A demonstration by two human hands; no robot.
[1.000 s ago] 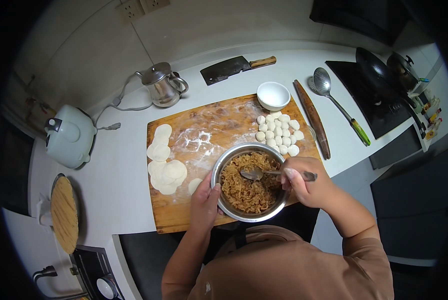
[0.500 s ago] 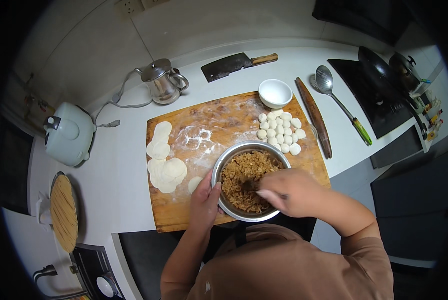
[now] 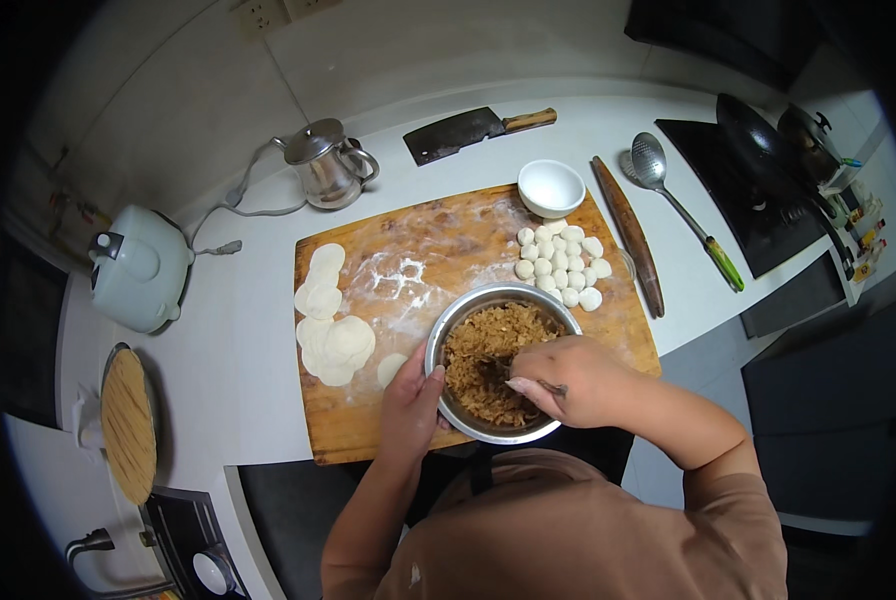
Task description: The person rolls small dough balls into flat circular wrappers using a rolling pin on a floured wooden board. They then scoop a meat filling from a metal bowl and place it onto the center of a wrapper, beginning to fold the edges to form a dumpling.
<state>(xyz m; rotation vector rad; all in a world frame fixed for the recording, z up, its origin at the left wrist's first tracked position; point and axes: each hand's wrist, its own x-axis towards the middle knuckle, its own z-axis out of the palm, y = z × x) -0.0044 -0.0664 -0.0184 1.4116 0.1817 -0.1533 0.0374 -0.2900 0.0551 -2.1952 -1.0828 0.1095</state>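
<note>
My left hand (image 3: 413, 400) grips the left rim of a steel bowl (image 3: 455, 408), thumb over the edge and fingers along the outer wall. Brown, finely chopped filling (image 3: 488, 338) fills much of the bowl. Over its right side, my right hand (image 3: 578, 380) is closed around a thin-handled utensil (image 3: 554, 388); the lower end is sunk in the filling, so its kind is hard to tell. Flat round dough wrappers (image 3: 336, 350) overlap at the board's left, one lying near my left hand. Beyond the bowl, several small floured dough pieces (image 3: 560, 262) sit in a cluster.
The floured wooden board (image 3: 368, 420) lies under the bowl. Around it are a white bowl (image 3: 551, 188), a wooden rolling pin (image 3: 628, 235), a slotted ladle (image 3: 683, 205), a cleaver (image 3: 458, 135), a steel kettle (image 3: 323, 170) and a pale green appliance (image 3: 140, 268). A stove (image 3: 743, 220) stands right.
My right hand has shifted slightly with the utensil, whose handle end now shows more plainly, and a hollow shows in the filling. My left hand and the bowl stay nearly in place.
</note>
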